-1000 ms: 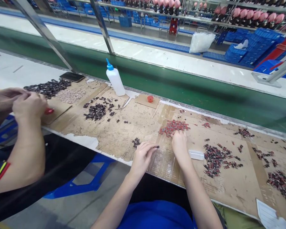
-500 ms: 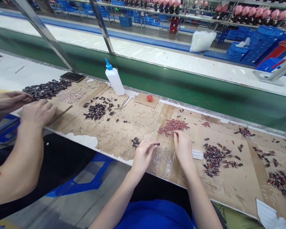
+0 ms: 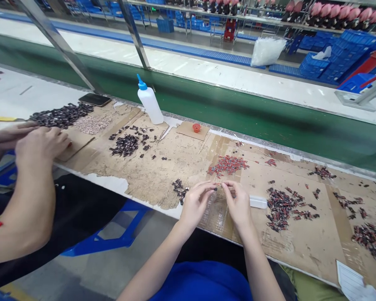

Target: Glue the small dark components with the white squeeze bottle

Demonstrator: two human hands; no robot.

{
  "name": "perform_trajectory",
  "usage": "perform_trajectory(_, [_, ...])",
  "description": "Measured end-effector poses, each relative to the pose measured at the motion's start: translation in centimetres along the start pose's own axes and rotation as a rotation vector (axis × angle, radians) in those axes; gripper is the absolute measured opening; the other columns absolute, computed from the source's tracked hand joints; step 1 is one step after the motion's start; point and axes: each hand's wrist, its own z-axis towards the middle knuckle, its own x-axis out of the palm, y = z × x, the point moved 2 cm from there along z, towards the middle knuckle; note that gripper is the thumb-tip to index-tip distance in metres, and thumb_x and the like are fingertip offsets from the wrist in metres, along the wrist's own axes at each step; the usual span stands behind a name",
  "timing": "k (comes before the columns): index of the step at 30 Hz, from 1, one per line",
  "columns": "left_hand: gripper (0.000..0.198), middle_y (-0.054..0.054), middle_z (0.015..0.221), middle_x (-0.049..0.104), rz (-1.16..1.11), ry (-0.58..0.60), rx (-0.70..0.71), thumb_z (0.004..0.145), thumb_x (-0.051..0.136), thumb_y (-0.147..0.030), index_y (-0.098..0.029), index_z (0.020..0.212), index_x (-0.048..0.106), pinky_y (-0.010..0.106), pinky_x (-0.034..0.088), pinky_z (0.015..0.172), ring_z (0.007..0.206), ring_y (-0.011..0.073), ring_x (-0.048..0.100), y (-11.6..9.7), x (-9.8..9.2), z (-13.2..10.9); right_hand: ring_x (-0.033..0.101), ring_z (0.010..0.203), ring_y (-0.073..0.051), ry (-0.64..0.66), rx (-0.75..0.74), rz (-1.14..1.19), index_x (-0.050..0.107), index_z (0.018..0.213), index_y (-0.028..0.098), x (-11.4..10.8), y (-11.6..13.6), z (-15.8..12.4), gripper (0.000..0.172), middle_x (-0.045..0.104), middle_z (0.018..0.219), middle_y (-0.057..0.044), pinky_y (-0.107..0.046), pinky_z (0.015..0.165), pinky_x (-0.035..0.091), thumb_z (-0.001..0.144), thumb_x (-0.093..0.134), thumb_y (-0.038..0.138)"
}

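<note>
My left hand (image 3: 196,202) pinches a small black part (image 3: 215,189) at its fingertips. Close beside it, my right hand (image 3: 238,202) holds a small red part (image 3: 218,184) between thumb and finger. The two fingertips nearly meet above the cardboard; whether the parts touch is too small to tell. Just beyond lies a pile of red parts (image 3: 228,164). Left of my left hand is a little heap of black parts (image 3: 179,189). A clear plastic box (image 3: 258,202) lies right of my right hand, and past it spreads a pile of black-and-red pieces (image 3: 281,205).
A white bottle with a blue tip (image 3: 151,104) stands at the back, left of a red cap (image 3: 196,127). Another person's hands (image 3: 37,144) work at far left near a black pile (image 3: 61,116) and a phone (image 3: 95,99). A paper (image 3: 352,276) lies at right front.
My right hand has come back from the red pile with a red part and met my left hand. My left hand moved slightly right. The other person's hands shifted left.
</note>
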Motion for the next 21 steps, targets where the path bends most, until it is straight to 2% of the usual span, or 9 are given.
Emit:
perform_trajectory(6, [0.016,0.007,0.099,0.076,-0.103,0.034,-0.115,0.088,0.057,-0.020,-0.020,0.094,0.072,0.036,0.056,0.091,0.096,0.0211,0.070,0.2,0.7,-0.1,0.066,0.071,-0.019,-0.006,0.017,0.005,0.068,0.092,0.019,0.4,-0.3,-0.1,0.028,0.071,0.088,-0.008,-0.034,0.069,0.055,0.089,0.052,0.042])
perform_trajectory(9, [0.015,0.007,0.100,0.076,-0.111,-0.002,-0.127,0.087,0.058,-0.021,-0.020,0.092,0.072,0.038,0.053,0.096,0.103,0.0221,0.069,0.2,0.7,-0.2,0.067,0.078,-0.020,-0.021,-0.013,0.020,0.070,0.097,0.020,0.3,-0.1,-0.1,0.027,0.072,0.090,-0.008,-0.035,0.074,0.055,0.089,0.053,0.039])
perform_trajectory(11, [0.015,0.008,0.105,0.075,-0.128,-0.033,-0.140,0.087,0.058,-0.021,-0.020,0.091,0.072,0.040,0.051,0.099,0.108,0.0224,0.067,0.3,0.7,-0.3,0.067,0.084,-0.021,-0.009,-0.024,0.042,0.071,0.093,0.021,0.2,0.1,-0.2,0.024,0.073,0.091,-0.008,-0.035,0.076,0.054,0.089,0.054,0.037])
perform_trajectory(16, [0.015,0.007,0.103,0.076,-0.261,0.010,-0.224,0.087,0.058,-0.027,-0.020,0.091,0.071,0.037,0.056,0.093,0.101,0.0218,0.071,0.7,1.2,-0.7,0.067,0.086,-0.021,-0.014,0.032,0.046,0.070,0.090,0.021,0.4,0.1,-0.5,0.023,0.073,0.092,-0.008,-0.033,0.073,0.054,0.089,0.053,0.035])
perform_trajectory(21, [0.016,0.009,0.099,0.077,-0.324,0.017,-0.278,0.085,0.060,-0.029,-0.018,0.091,0.071,0.034,0.058,0.089,0.098,0.0221,0.072,0.8,1.8,-0.9,0.066,0.089,-0.023,-0.066,-0.067,-0.042,0.069,0.087,0.021,0.5,0.7,-0.4,0.023,0.072,0.089,-0.009,-0.037,0.080,0.053,0.091,0.050,0.033])
